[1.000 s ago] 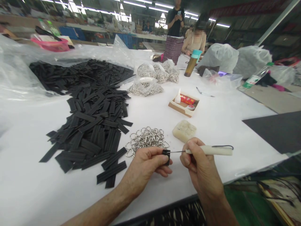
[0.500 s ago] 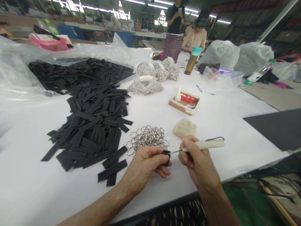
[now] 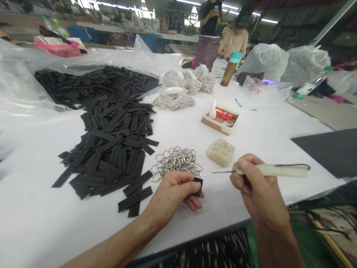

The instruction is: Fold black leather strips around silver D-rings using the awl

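Between the thumb and fingers of my left hand (image 3: 174, 193) is a small folded black strip (image 3: 198, 185), its upper edge showing. My right hand (image 3: 258, 184) is closed around the pale handle of an awl (image 3: 284, 171); its thin metal tip points left, apart from the strip. Just behind my left hand lies a heap of silver D-rings (image 3: 178, 160). A yellowish, wax-like block (image 3: 221, 152) sits beyond the awl tip. To the left spreads a large pile of flat black strips (image 3: 111, 149).
A small open box (image 3: 216, 126) holds a red tube and a white nozzle bottle. Behind it stand bagged rings (image 3: 174, 99), a pen (image 3: 245, 105) and a teal-lidded bottle (image 3: 231, 69). A dark sheet (image 3: 329, 150) lies right. People (image 3: 235, 39) are across the table.
My right hand has drawn the awl away to the right, so its tip no longer meets the black strip. My left hand still holds the strip in nearly the same place.
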`<state>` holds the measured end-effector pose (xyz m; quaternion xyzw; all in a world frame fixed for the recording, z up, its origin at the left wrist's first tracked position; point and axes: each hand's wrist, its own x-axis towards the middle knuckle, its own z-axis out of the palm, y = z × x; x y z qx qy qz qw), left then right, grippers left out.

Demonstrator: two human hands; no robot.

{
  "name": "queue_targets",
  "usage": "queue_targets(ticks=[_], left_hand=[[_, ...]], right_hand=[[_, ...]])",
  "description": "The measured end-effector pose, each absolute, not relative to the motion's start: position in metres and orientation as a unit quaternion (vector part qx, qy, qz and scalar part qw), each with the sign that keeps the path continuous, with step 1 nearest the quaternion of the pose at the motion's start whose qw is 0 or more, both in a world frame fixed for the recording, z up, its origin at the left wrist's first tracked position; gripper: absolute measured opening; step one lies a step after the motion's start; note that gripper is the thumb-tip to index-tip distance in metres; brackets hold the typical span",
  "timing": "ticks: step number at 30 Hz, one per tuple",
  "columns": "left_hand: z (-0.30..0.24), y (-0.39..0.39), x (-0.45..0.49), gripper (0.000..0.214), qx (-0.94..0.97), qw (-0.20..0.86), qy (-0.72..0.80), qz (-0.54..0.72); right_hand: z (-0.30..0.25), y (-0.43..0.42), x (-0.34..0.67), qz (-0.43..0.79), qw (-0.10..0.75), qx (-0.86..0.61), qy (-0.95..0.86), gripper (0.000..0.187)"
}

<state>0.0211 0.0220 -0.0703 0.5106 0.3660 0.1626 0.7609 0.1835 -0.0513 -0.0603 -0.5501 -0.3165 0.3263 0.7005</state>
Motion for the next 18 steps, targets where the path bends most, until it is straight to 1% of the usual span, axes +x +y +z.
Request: queue_targets(ticks=[3,5,7,10,14,17,18], left_hand=[[-0.072,0.022,0.021,0.019,0.500,0.770,0.359,0.168],[-0.072,0.022,0.020,0.019,0.494,0.775,0.354,0.173],[-0.073,0.022,0.020,0.020,0.489,0.779,0.350,0.179],[-0.074,0.023,0.019,0.020,0.481,0.782,0.348,0.187],[-0.076,0.025,0.019,0.018,0.471,0.785,0.347,0.203],[-0.078,0.021,0.020,0.017,0.453,0.792,0.350,0.214],[-0.079,0.019,0.020,0.017,0.445,0.796,0.347,0.218]], right_hand=[[-0.066,-0.062,0.190,0.304,0.655,-0.603,-0.338,0.020],[-0.069,-0.068,0.193,0.287,0.629,-0.635,-0.344,0.024],[-0.069,-0.073,0.194,0.286,0.623,-0.643,-0.342,0.029],[-0.066,-0.077,0.192,0.296,0.644,-0.618,-0.341,0.028],[-0.063,-0.087,0.190,0.330,0.682,-0.548,-0.355,0.028],[-0.070,-0.095,0.193,0.339,0.699,-0.525,-0.348,0.029],[-0.074,-0.095,0.194,0.330,0.703,-0.524,-0.349,0.026]])
